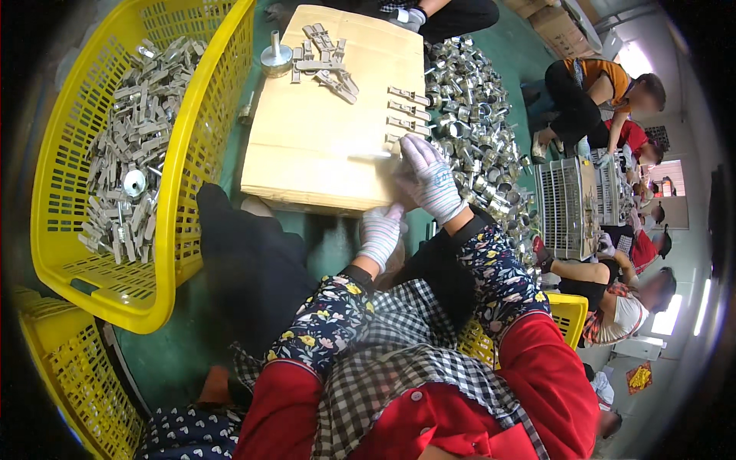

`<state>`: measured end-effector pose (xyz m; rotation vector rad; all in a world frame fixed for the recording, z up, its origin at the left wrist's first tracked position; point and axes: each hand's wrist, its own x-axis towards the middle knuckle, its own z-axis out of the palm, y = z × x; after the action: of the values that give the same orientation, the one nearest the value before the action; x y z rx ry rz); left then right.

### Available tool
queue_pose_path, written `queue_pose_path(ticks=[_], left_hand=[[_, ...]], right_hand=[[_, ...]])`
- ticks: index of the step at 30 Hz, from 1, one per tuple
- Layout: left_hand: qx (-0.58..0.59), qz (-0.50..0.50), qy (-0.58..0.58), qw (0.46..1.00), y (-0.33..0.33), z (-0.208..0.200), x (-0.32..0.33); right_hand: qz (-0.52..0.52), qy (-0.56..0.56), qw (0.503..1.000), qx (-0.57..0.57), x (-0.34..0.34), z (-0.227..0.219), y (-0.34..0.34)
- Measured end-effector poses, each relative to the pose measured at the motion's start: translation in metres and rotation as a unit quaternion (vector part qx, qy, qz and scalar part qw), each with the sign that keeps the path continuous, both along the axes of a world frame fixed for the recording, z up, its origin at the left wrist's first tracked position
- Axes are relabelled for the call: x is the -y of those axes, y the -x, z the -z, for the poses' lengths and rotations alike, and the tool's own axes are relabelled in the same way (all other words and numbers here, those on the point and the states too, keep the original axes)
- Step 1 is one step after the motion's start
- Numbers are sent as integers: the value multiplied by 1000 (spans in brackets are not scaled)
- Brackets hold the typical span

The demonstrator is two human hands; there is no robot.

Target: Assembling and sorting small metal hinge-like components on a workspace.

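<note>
My left hand (380,234), in a white striped glove, is closed at the near edge of a cardboard-topped work surface (330,165). What its fingers hold, if anything, is hidden. Just above and to the right, my right hand (433,180), gloved alike, bends its fingers over the right front corner; anything in its grip is blurred or covered. Beyond its fingertips, several grey metal clips (407,109) lie in a column along the right edge. A loose heap of similar flat metal pieces (330,63) lies farther back, beside a round steel piece with an upright stem (276,57).
At left stands a yellow basket (180,199) full of metal pieces, with another yellow basket (84,376) below it. A large pile of round metal parts (475,115) covers the floor at right. Co-workers sit nearby, one gloved hand (408,18) at the far edge; wire crates (563,203) stand at right.
</note>
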<state>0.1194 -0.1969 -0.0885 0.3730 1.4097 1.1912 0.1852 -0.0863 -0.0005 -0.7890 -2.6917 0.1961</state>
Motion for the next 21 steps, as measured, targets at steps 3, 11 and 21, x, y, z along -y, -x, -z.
queue_pose_path(ticks=[3, 11, 21], left_hand=[[12, -6, 10, 1000, -1, -4, -1], [40, -16, 12, 999, -1, -5, -1], [41, -11, 4, 999, -5, -11, 0]], right_hand=[[-3, 1, 1000, -9, 1, 2, -3], [-7, -28, 1000, 13, 2, 1, -4], [-18, -15, 999, 45, 4, -4, -5]])
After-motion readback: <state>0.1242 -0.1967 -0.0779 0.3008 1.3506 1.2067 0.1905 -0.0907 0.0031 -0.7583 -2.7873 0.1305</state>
